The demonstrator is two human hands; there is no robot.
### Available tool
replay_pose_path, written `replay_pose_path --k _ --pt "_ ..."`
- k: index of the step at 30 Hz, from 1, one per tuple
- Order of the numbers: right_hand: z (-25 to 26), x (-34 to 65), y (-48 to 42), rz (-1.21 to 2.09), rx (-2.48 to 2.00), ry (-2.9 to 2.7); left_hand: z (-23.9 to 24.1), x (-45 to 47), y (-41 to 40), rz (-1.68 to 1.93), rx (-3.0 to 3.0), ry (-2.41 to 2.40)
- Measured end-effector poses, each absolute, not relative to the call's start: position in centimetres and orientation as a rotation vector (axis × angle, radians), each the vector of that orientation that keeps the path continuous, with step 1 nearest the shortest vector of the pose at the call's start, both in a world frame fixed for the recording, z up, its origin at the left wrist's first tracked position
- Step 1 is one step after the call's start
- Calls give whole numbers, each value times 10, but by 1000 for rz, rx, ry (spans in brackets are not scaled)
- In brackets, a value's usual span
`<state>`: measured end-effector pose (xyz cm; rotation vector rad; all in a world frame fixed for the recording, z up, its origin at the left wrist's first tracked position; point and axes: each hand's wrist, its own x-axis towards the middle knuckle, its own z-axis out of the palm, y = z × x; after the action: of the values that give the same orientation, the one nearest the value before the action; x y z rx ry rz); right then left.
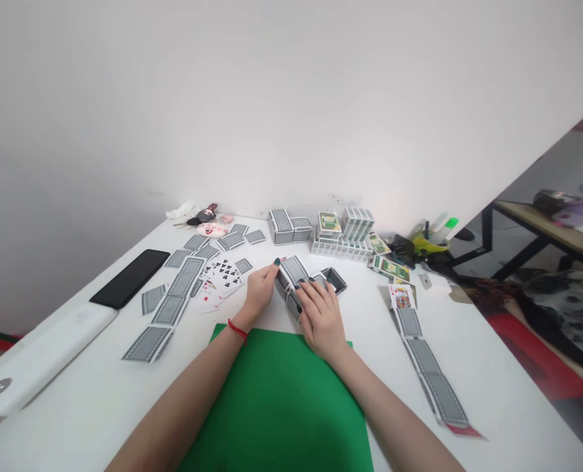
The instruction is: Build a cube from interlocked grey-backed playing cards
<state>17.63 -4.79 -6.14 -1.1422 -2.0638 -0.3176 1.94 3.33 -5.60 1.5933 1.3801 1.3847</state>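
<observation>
Grey-backed cards fill the white counter (99, 400), and both hands work one deck (291, 278) just beyond the far edge of a green mat (282, 400). Left hand (259, 294), a red string at its wrist, curls its fingers against the deck's left end; right hand (322, 314) lies over the right side, fingers bent down onto the cards, so both are grasping the deck between them. By the look of it the cards are being squared or split into packets, the step of gathering and handling a single deck. A next move would call for a firm pinch on the long edges and even pressure so no card slides out. Rows of overlapping cards (171, 305) lie to the left, another row (426, 360) runs down the right, boxed decks (343, 233) stand at the back, and a black phone (129, 277) rests near the left edge
</observation>
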Motion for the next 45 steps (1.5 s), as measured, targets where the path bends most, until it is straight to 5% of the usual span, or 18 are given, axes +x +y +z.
replay_pose_path --k 36,45 --pt "-64 175 -48 -337 -1151 -2089 -60 35 55 1397 1296 1120" --pt "-63 174 -46 -340 -1150 -2079 -54 29 76 1101 1398 790"
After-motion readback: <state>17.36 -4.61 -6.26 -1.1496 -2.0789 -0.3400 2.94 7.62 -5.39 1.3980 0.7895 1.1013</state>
